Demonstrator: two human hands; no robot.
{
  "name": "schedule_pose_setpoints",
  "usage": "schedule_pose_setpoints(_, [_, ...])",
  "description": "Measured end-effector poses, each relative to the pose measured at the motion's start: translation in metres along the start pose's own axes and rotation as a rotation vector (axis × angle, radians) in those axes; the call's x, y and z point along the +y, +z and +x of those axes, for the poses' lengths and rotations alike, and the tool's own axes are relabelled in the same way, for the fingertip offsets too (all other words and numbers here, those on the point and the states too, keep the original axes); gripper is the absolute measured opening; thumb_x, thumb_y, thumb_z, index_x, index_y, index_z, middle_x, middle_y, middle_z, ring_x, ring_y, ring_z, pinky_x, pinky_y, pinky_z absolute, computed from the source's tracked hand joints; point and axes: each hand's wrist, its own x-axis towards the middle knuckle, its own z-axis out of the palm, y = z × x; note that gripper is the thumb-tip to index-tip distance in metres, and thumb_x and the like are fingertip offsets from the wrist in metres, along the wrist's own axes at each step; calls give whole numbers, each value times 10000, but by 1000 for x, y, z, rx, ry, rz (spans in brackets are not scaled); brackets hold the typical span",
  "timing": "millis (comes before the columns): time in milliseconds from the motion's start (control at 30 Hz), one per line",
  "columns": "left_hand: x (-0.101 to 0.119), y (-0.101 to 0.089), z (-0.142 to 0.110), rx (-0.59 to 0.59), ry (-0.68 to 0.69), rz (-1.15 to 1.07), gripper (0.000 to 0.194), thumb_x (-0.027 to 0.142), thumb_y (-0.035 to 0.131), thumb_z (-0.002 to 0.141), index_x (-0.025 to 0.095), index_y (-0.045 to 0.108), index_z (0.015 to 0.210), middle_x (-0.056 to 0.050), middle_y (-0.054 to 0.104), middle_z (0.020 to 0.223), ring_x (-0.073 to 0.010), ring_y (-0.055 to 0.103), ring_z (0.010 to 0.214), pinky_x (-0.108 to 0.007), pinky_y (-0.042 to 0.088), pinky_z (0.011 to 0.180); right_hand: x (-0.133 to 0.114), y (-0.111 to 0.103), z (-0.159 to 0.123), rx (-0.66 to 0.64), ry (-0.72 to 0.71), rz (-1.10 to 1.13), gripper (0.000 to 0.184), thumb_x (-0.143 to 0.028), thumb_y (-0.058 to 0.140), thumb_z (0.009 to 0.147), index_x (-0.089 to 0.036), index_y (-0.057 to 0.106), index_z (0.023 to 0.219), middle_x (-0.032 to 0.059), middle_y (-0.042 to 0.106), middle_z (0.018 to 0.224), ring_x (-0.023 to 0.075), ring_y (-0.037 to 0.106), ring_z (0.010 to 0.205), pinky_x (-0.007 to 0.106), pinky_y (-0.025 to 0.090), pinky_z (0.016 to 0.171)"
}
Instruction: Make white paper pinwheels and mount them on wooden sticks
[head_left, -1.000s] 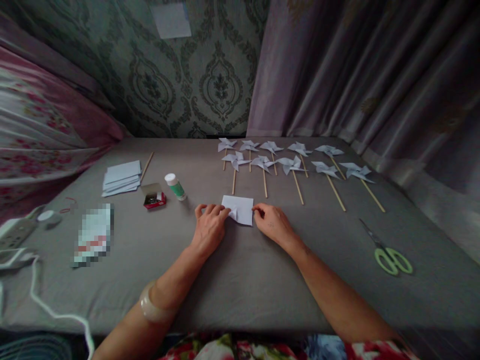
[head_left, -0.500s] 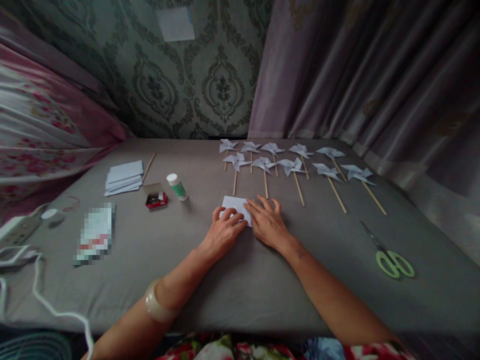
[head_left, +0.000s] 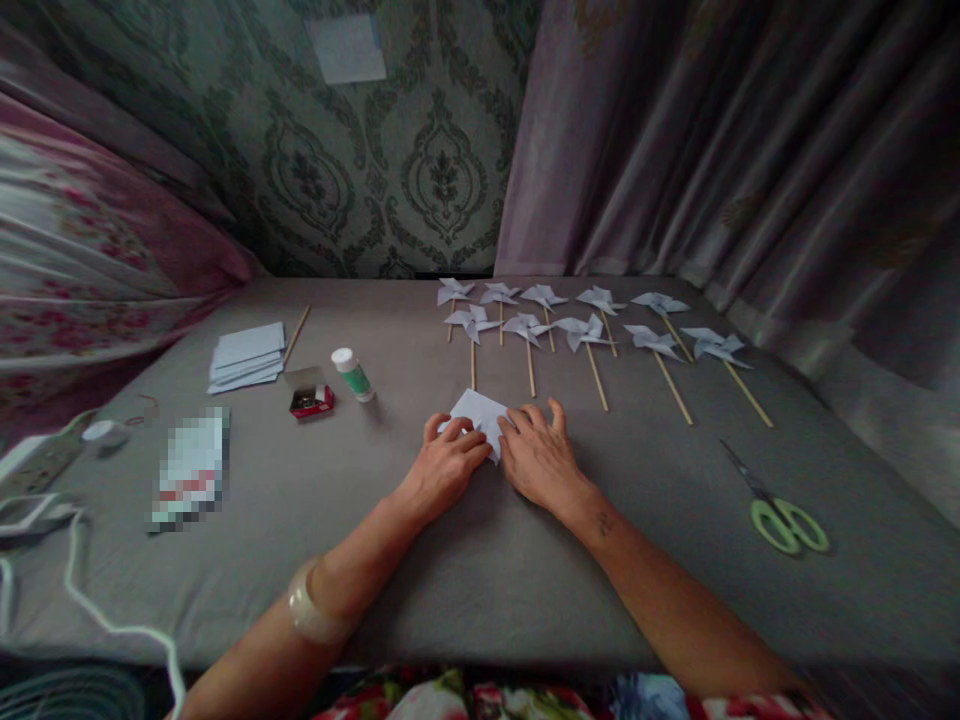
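Note:
A small white sheet of paper (head_left: 480, 408) lies on the grey cloth in front of me, one corner pointing away and one toward me. My left hand (head_left: 448, 458) grips its left side with curled fingers, the fingertips over the paper. At the right edge my right hand (head_left: 541, 450) pinches it, with some fingers bent and raised. Fingers cover much of the near half of the sheet. Just beyond it stretch two rows of white paper pinwheels (head_left: 583, 332) on wooden sticks.
Left of my hands stand a glue stick (head_left: 352, 376) and a small open red box (head_left: 311, 402). A stack of white paper (head_left: 247, 355) and a wooden stick (head_left: 297, 335) lie farther left, near a blurred packet (head_left: 191, 465) and a power strip (head_left: 41, 465). Green-handled scissors (head_left: 780, 515) rest at right.
The paper has been turned from lying nearly square to standing on a corner. My right hand has shifted slightly along its right side; my left hand stays about in place.

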Motion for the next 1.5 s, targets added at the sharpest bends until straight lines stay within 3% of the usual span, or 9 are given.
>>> schedule_pose_setpoints(300, [-1, 0, 0, 40, 21, -24, 233, 172, 439, 936, 222, 661, 984, -23, 712, 999, -220, 513, 1059, -409, 233, 976, -5, -10, -3, -50, 66, -57, 328, -209, 358, 943, -118, 669, 994, 135, 652, 969, 266, 531, 983, 508, 118, 1070])
schedule_pose_setpoints(600, [-7, 1, -2, 57, -23, -22, 275, 205, 391, 950, 207, 653, 1032, -69, 699, 1051, -227, 518, 1057, -430, 260, 964, 0, -8, -3, -47, 35, -25, 303, -178, 379, 931, -144, 672, 998, 124, 653, 996, 263, 511, 1012, 504, 133, 1063])
schedule_pose_setpoints(900, [-13, -4, -5, 40, -24, -18, 217, 174, 451, 915, 209, 665, 921, -42, 709, 952, -213, 536, 1002, -422, 259, 949, 1, 1, 0, 21, 13, 92, 298, -226, 375, 953, -195, 655, 1051, 91, 661, 1061, 243, 505, 1050, 493, 142, 1059])
schedule_pose_setpoints(1167, [-13, -5, -6, 22, -33, -48, 186, 147, 475, 890, 207, 651, 883, -32, 704, 928, -208, 534, 980, -424, 249, 943, 16, 7, 54, 36, 152, 145, 313, -185, 412, 919, -206, 628, 1145, 95, 673, 1108, 223, 545, 1067, 413, 247, 991])
schedule_pose_setpoints(1333, [-14, -3, -8, 44, -31, -75, 187, 137, 466, 884, 200, 636, 841, -27, 696, 895, -199, 530, 954, -416, 250, 941, 6, 13, 92, -44, 361, 109, 270, -271, 447, 921, -146, 642, 1059, 143, 684, 1065, 245, 598, 1036, 357, 372, 885])
schedule_pose_setpoints(1500, [-13, -6, -8, 18, -43, -68, 198, 141, 453, 899, 197, 635, 848, -34, 687, 892, -196, 527, 947, -413, 264, 932, -4, 17, 107, -62, 438, 93, 239, -176, 460, 893, -123, 665, 1003, 177, 688, 1056, 256, 631, 1034, 347, 416, 879])
